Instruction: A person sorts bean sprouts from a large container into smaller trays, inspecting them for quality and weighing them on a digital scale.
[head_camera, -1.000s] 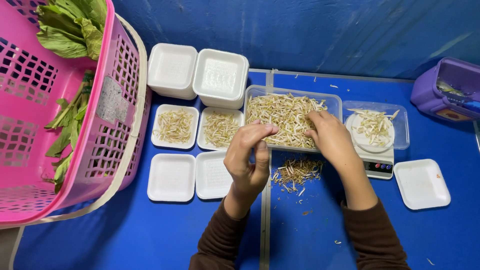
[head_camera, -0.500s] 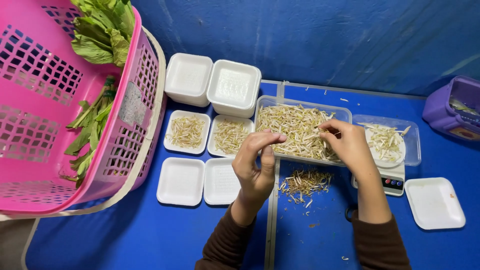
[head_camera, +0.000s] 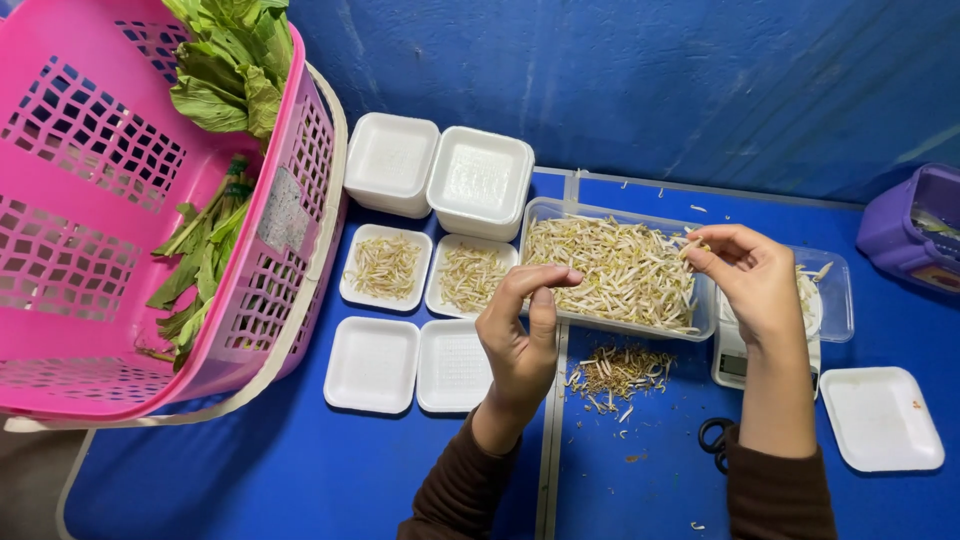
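A clear rectangular tub (head_camera: 700, 322) holds a heap of pale bean sprouts (head_camera: 615, 265). My left hand (head_camera: 520, 335) hovers at the tub's near left rim with thumb and forefinger pinched together; I see nothing between them. My right hand (head_camera: 758, 285) is raised over the tub's right end, fingertips pinched on what looks like a single bean sprout (head_camera: 690, 246). A small pile of brownish trimmings (head_camera: 620, 370) lies on the blue table between my forearms. Partly hidden behind my right hand, a white scale (head_camera: 733, 358) carries a tray of sprouts.
Two small white trays with sprouts (head_camera: 385, 266) (head_camera: 470, 276) sit left of the tub, two empty ones (head_camera: 372, 365) (head_camera: 452, 366) in front, stacked trays (head_camera: 478, 180) behind. A pink basket (head_camera: 90, 230) of leafy greens stands left. An empty tray (head_camera: 880, 418) and purple box (head_camera: 915, 225) are right.
My right hand has lifted out of the sprout heap and moved to the tub's right end. My left hand keeps its pinched pose near the rim. The view shifted slightly.
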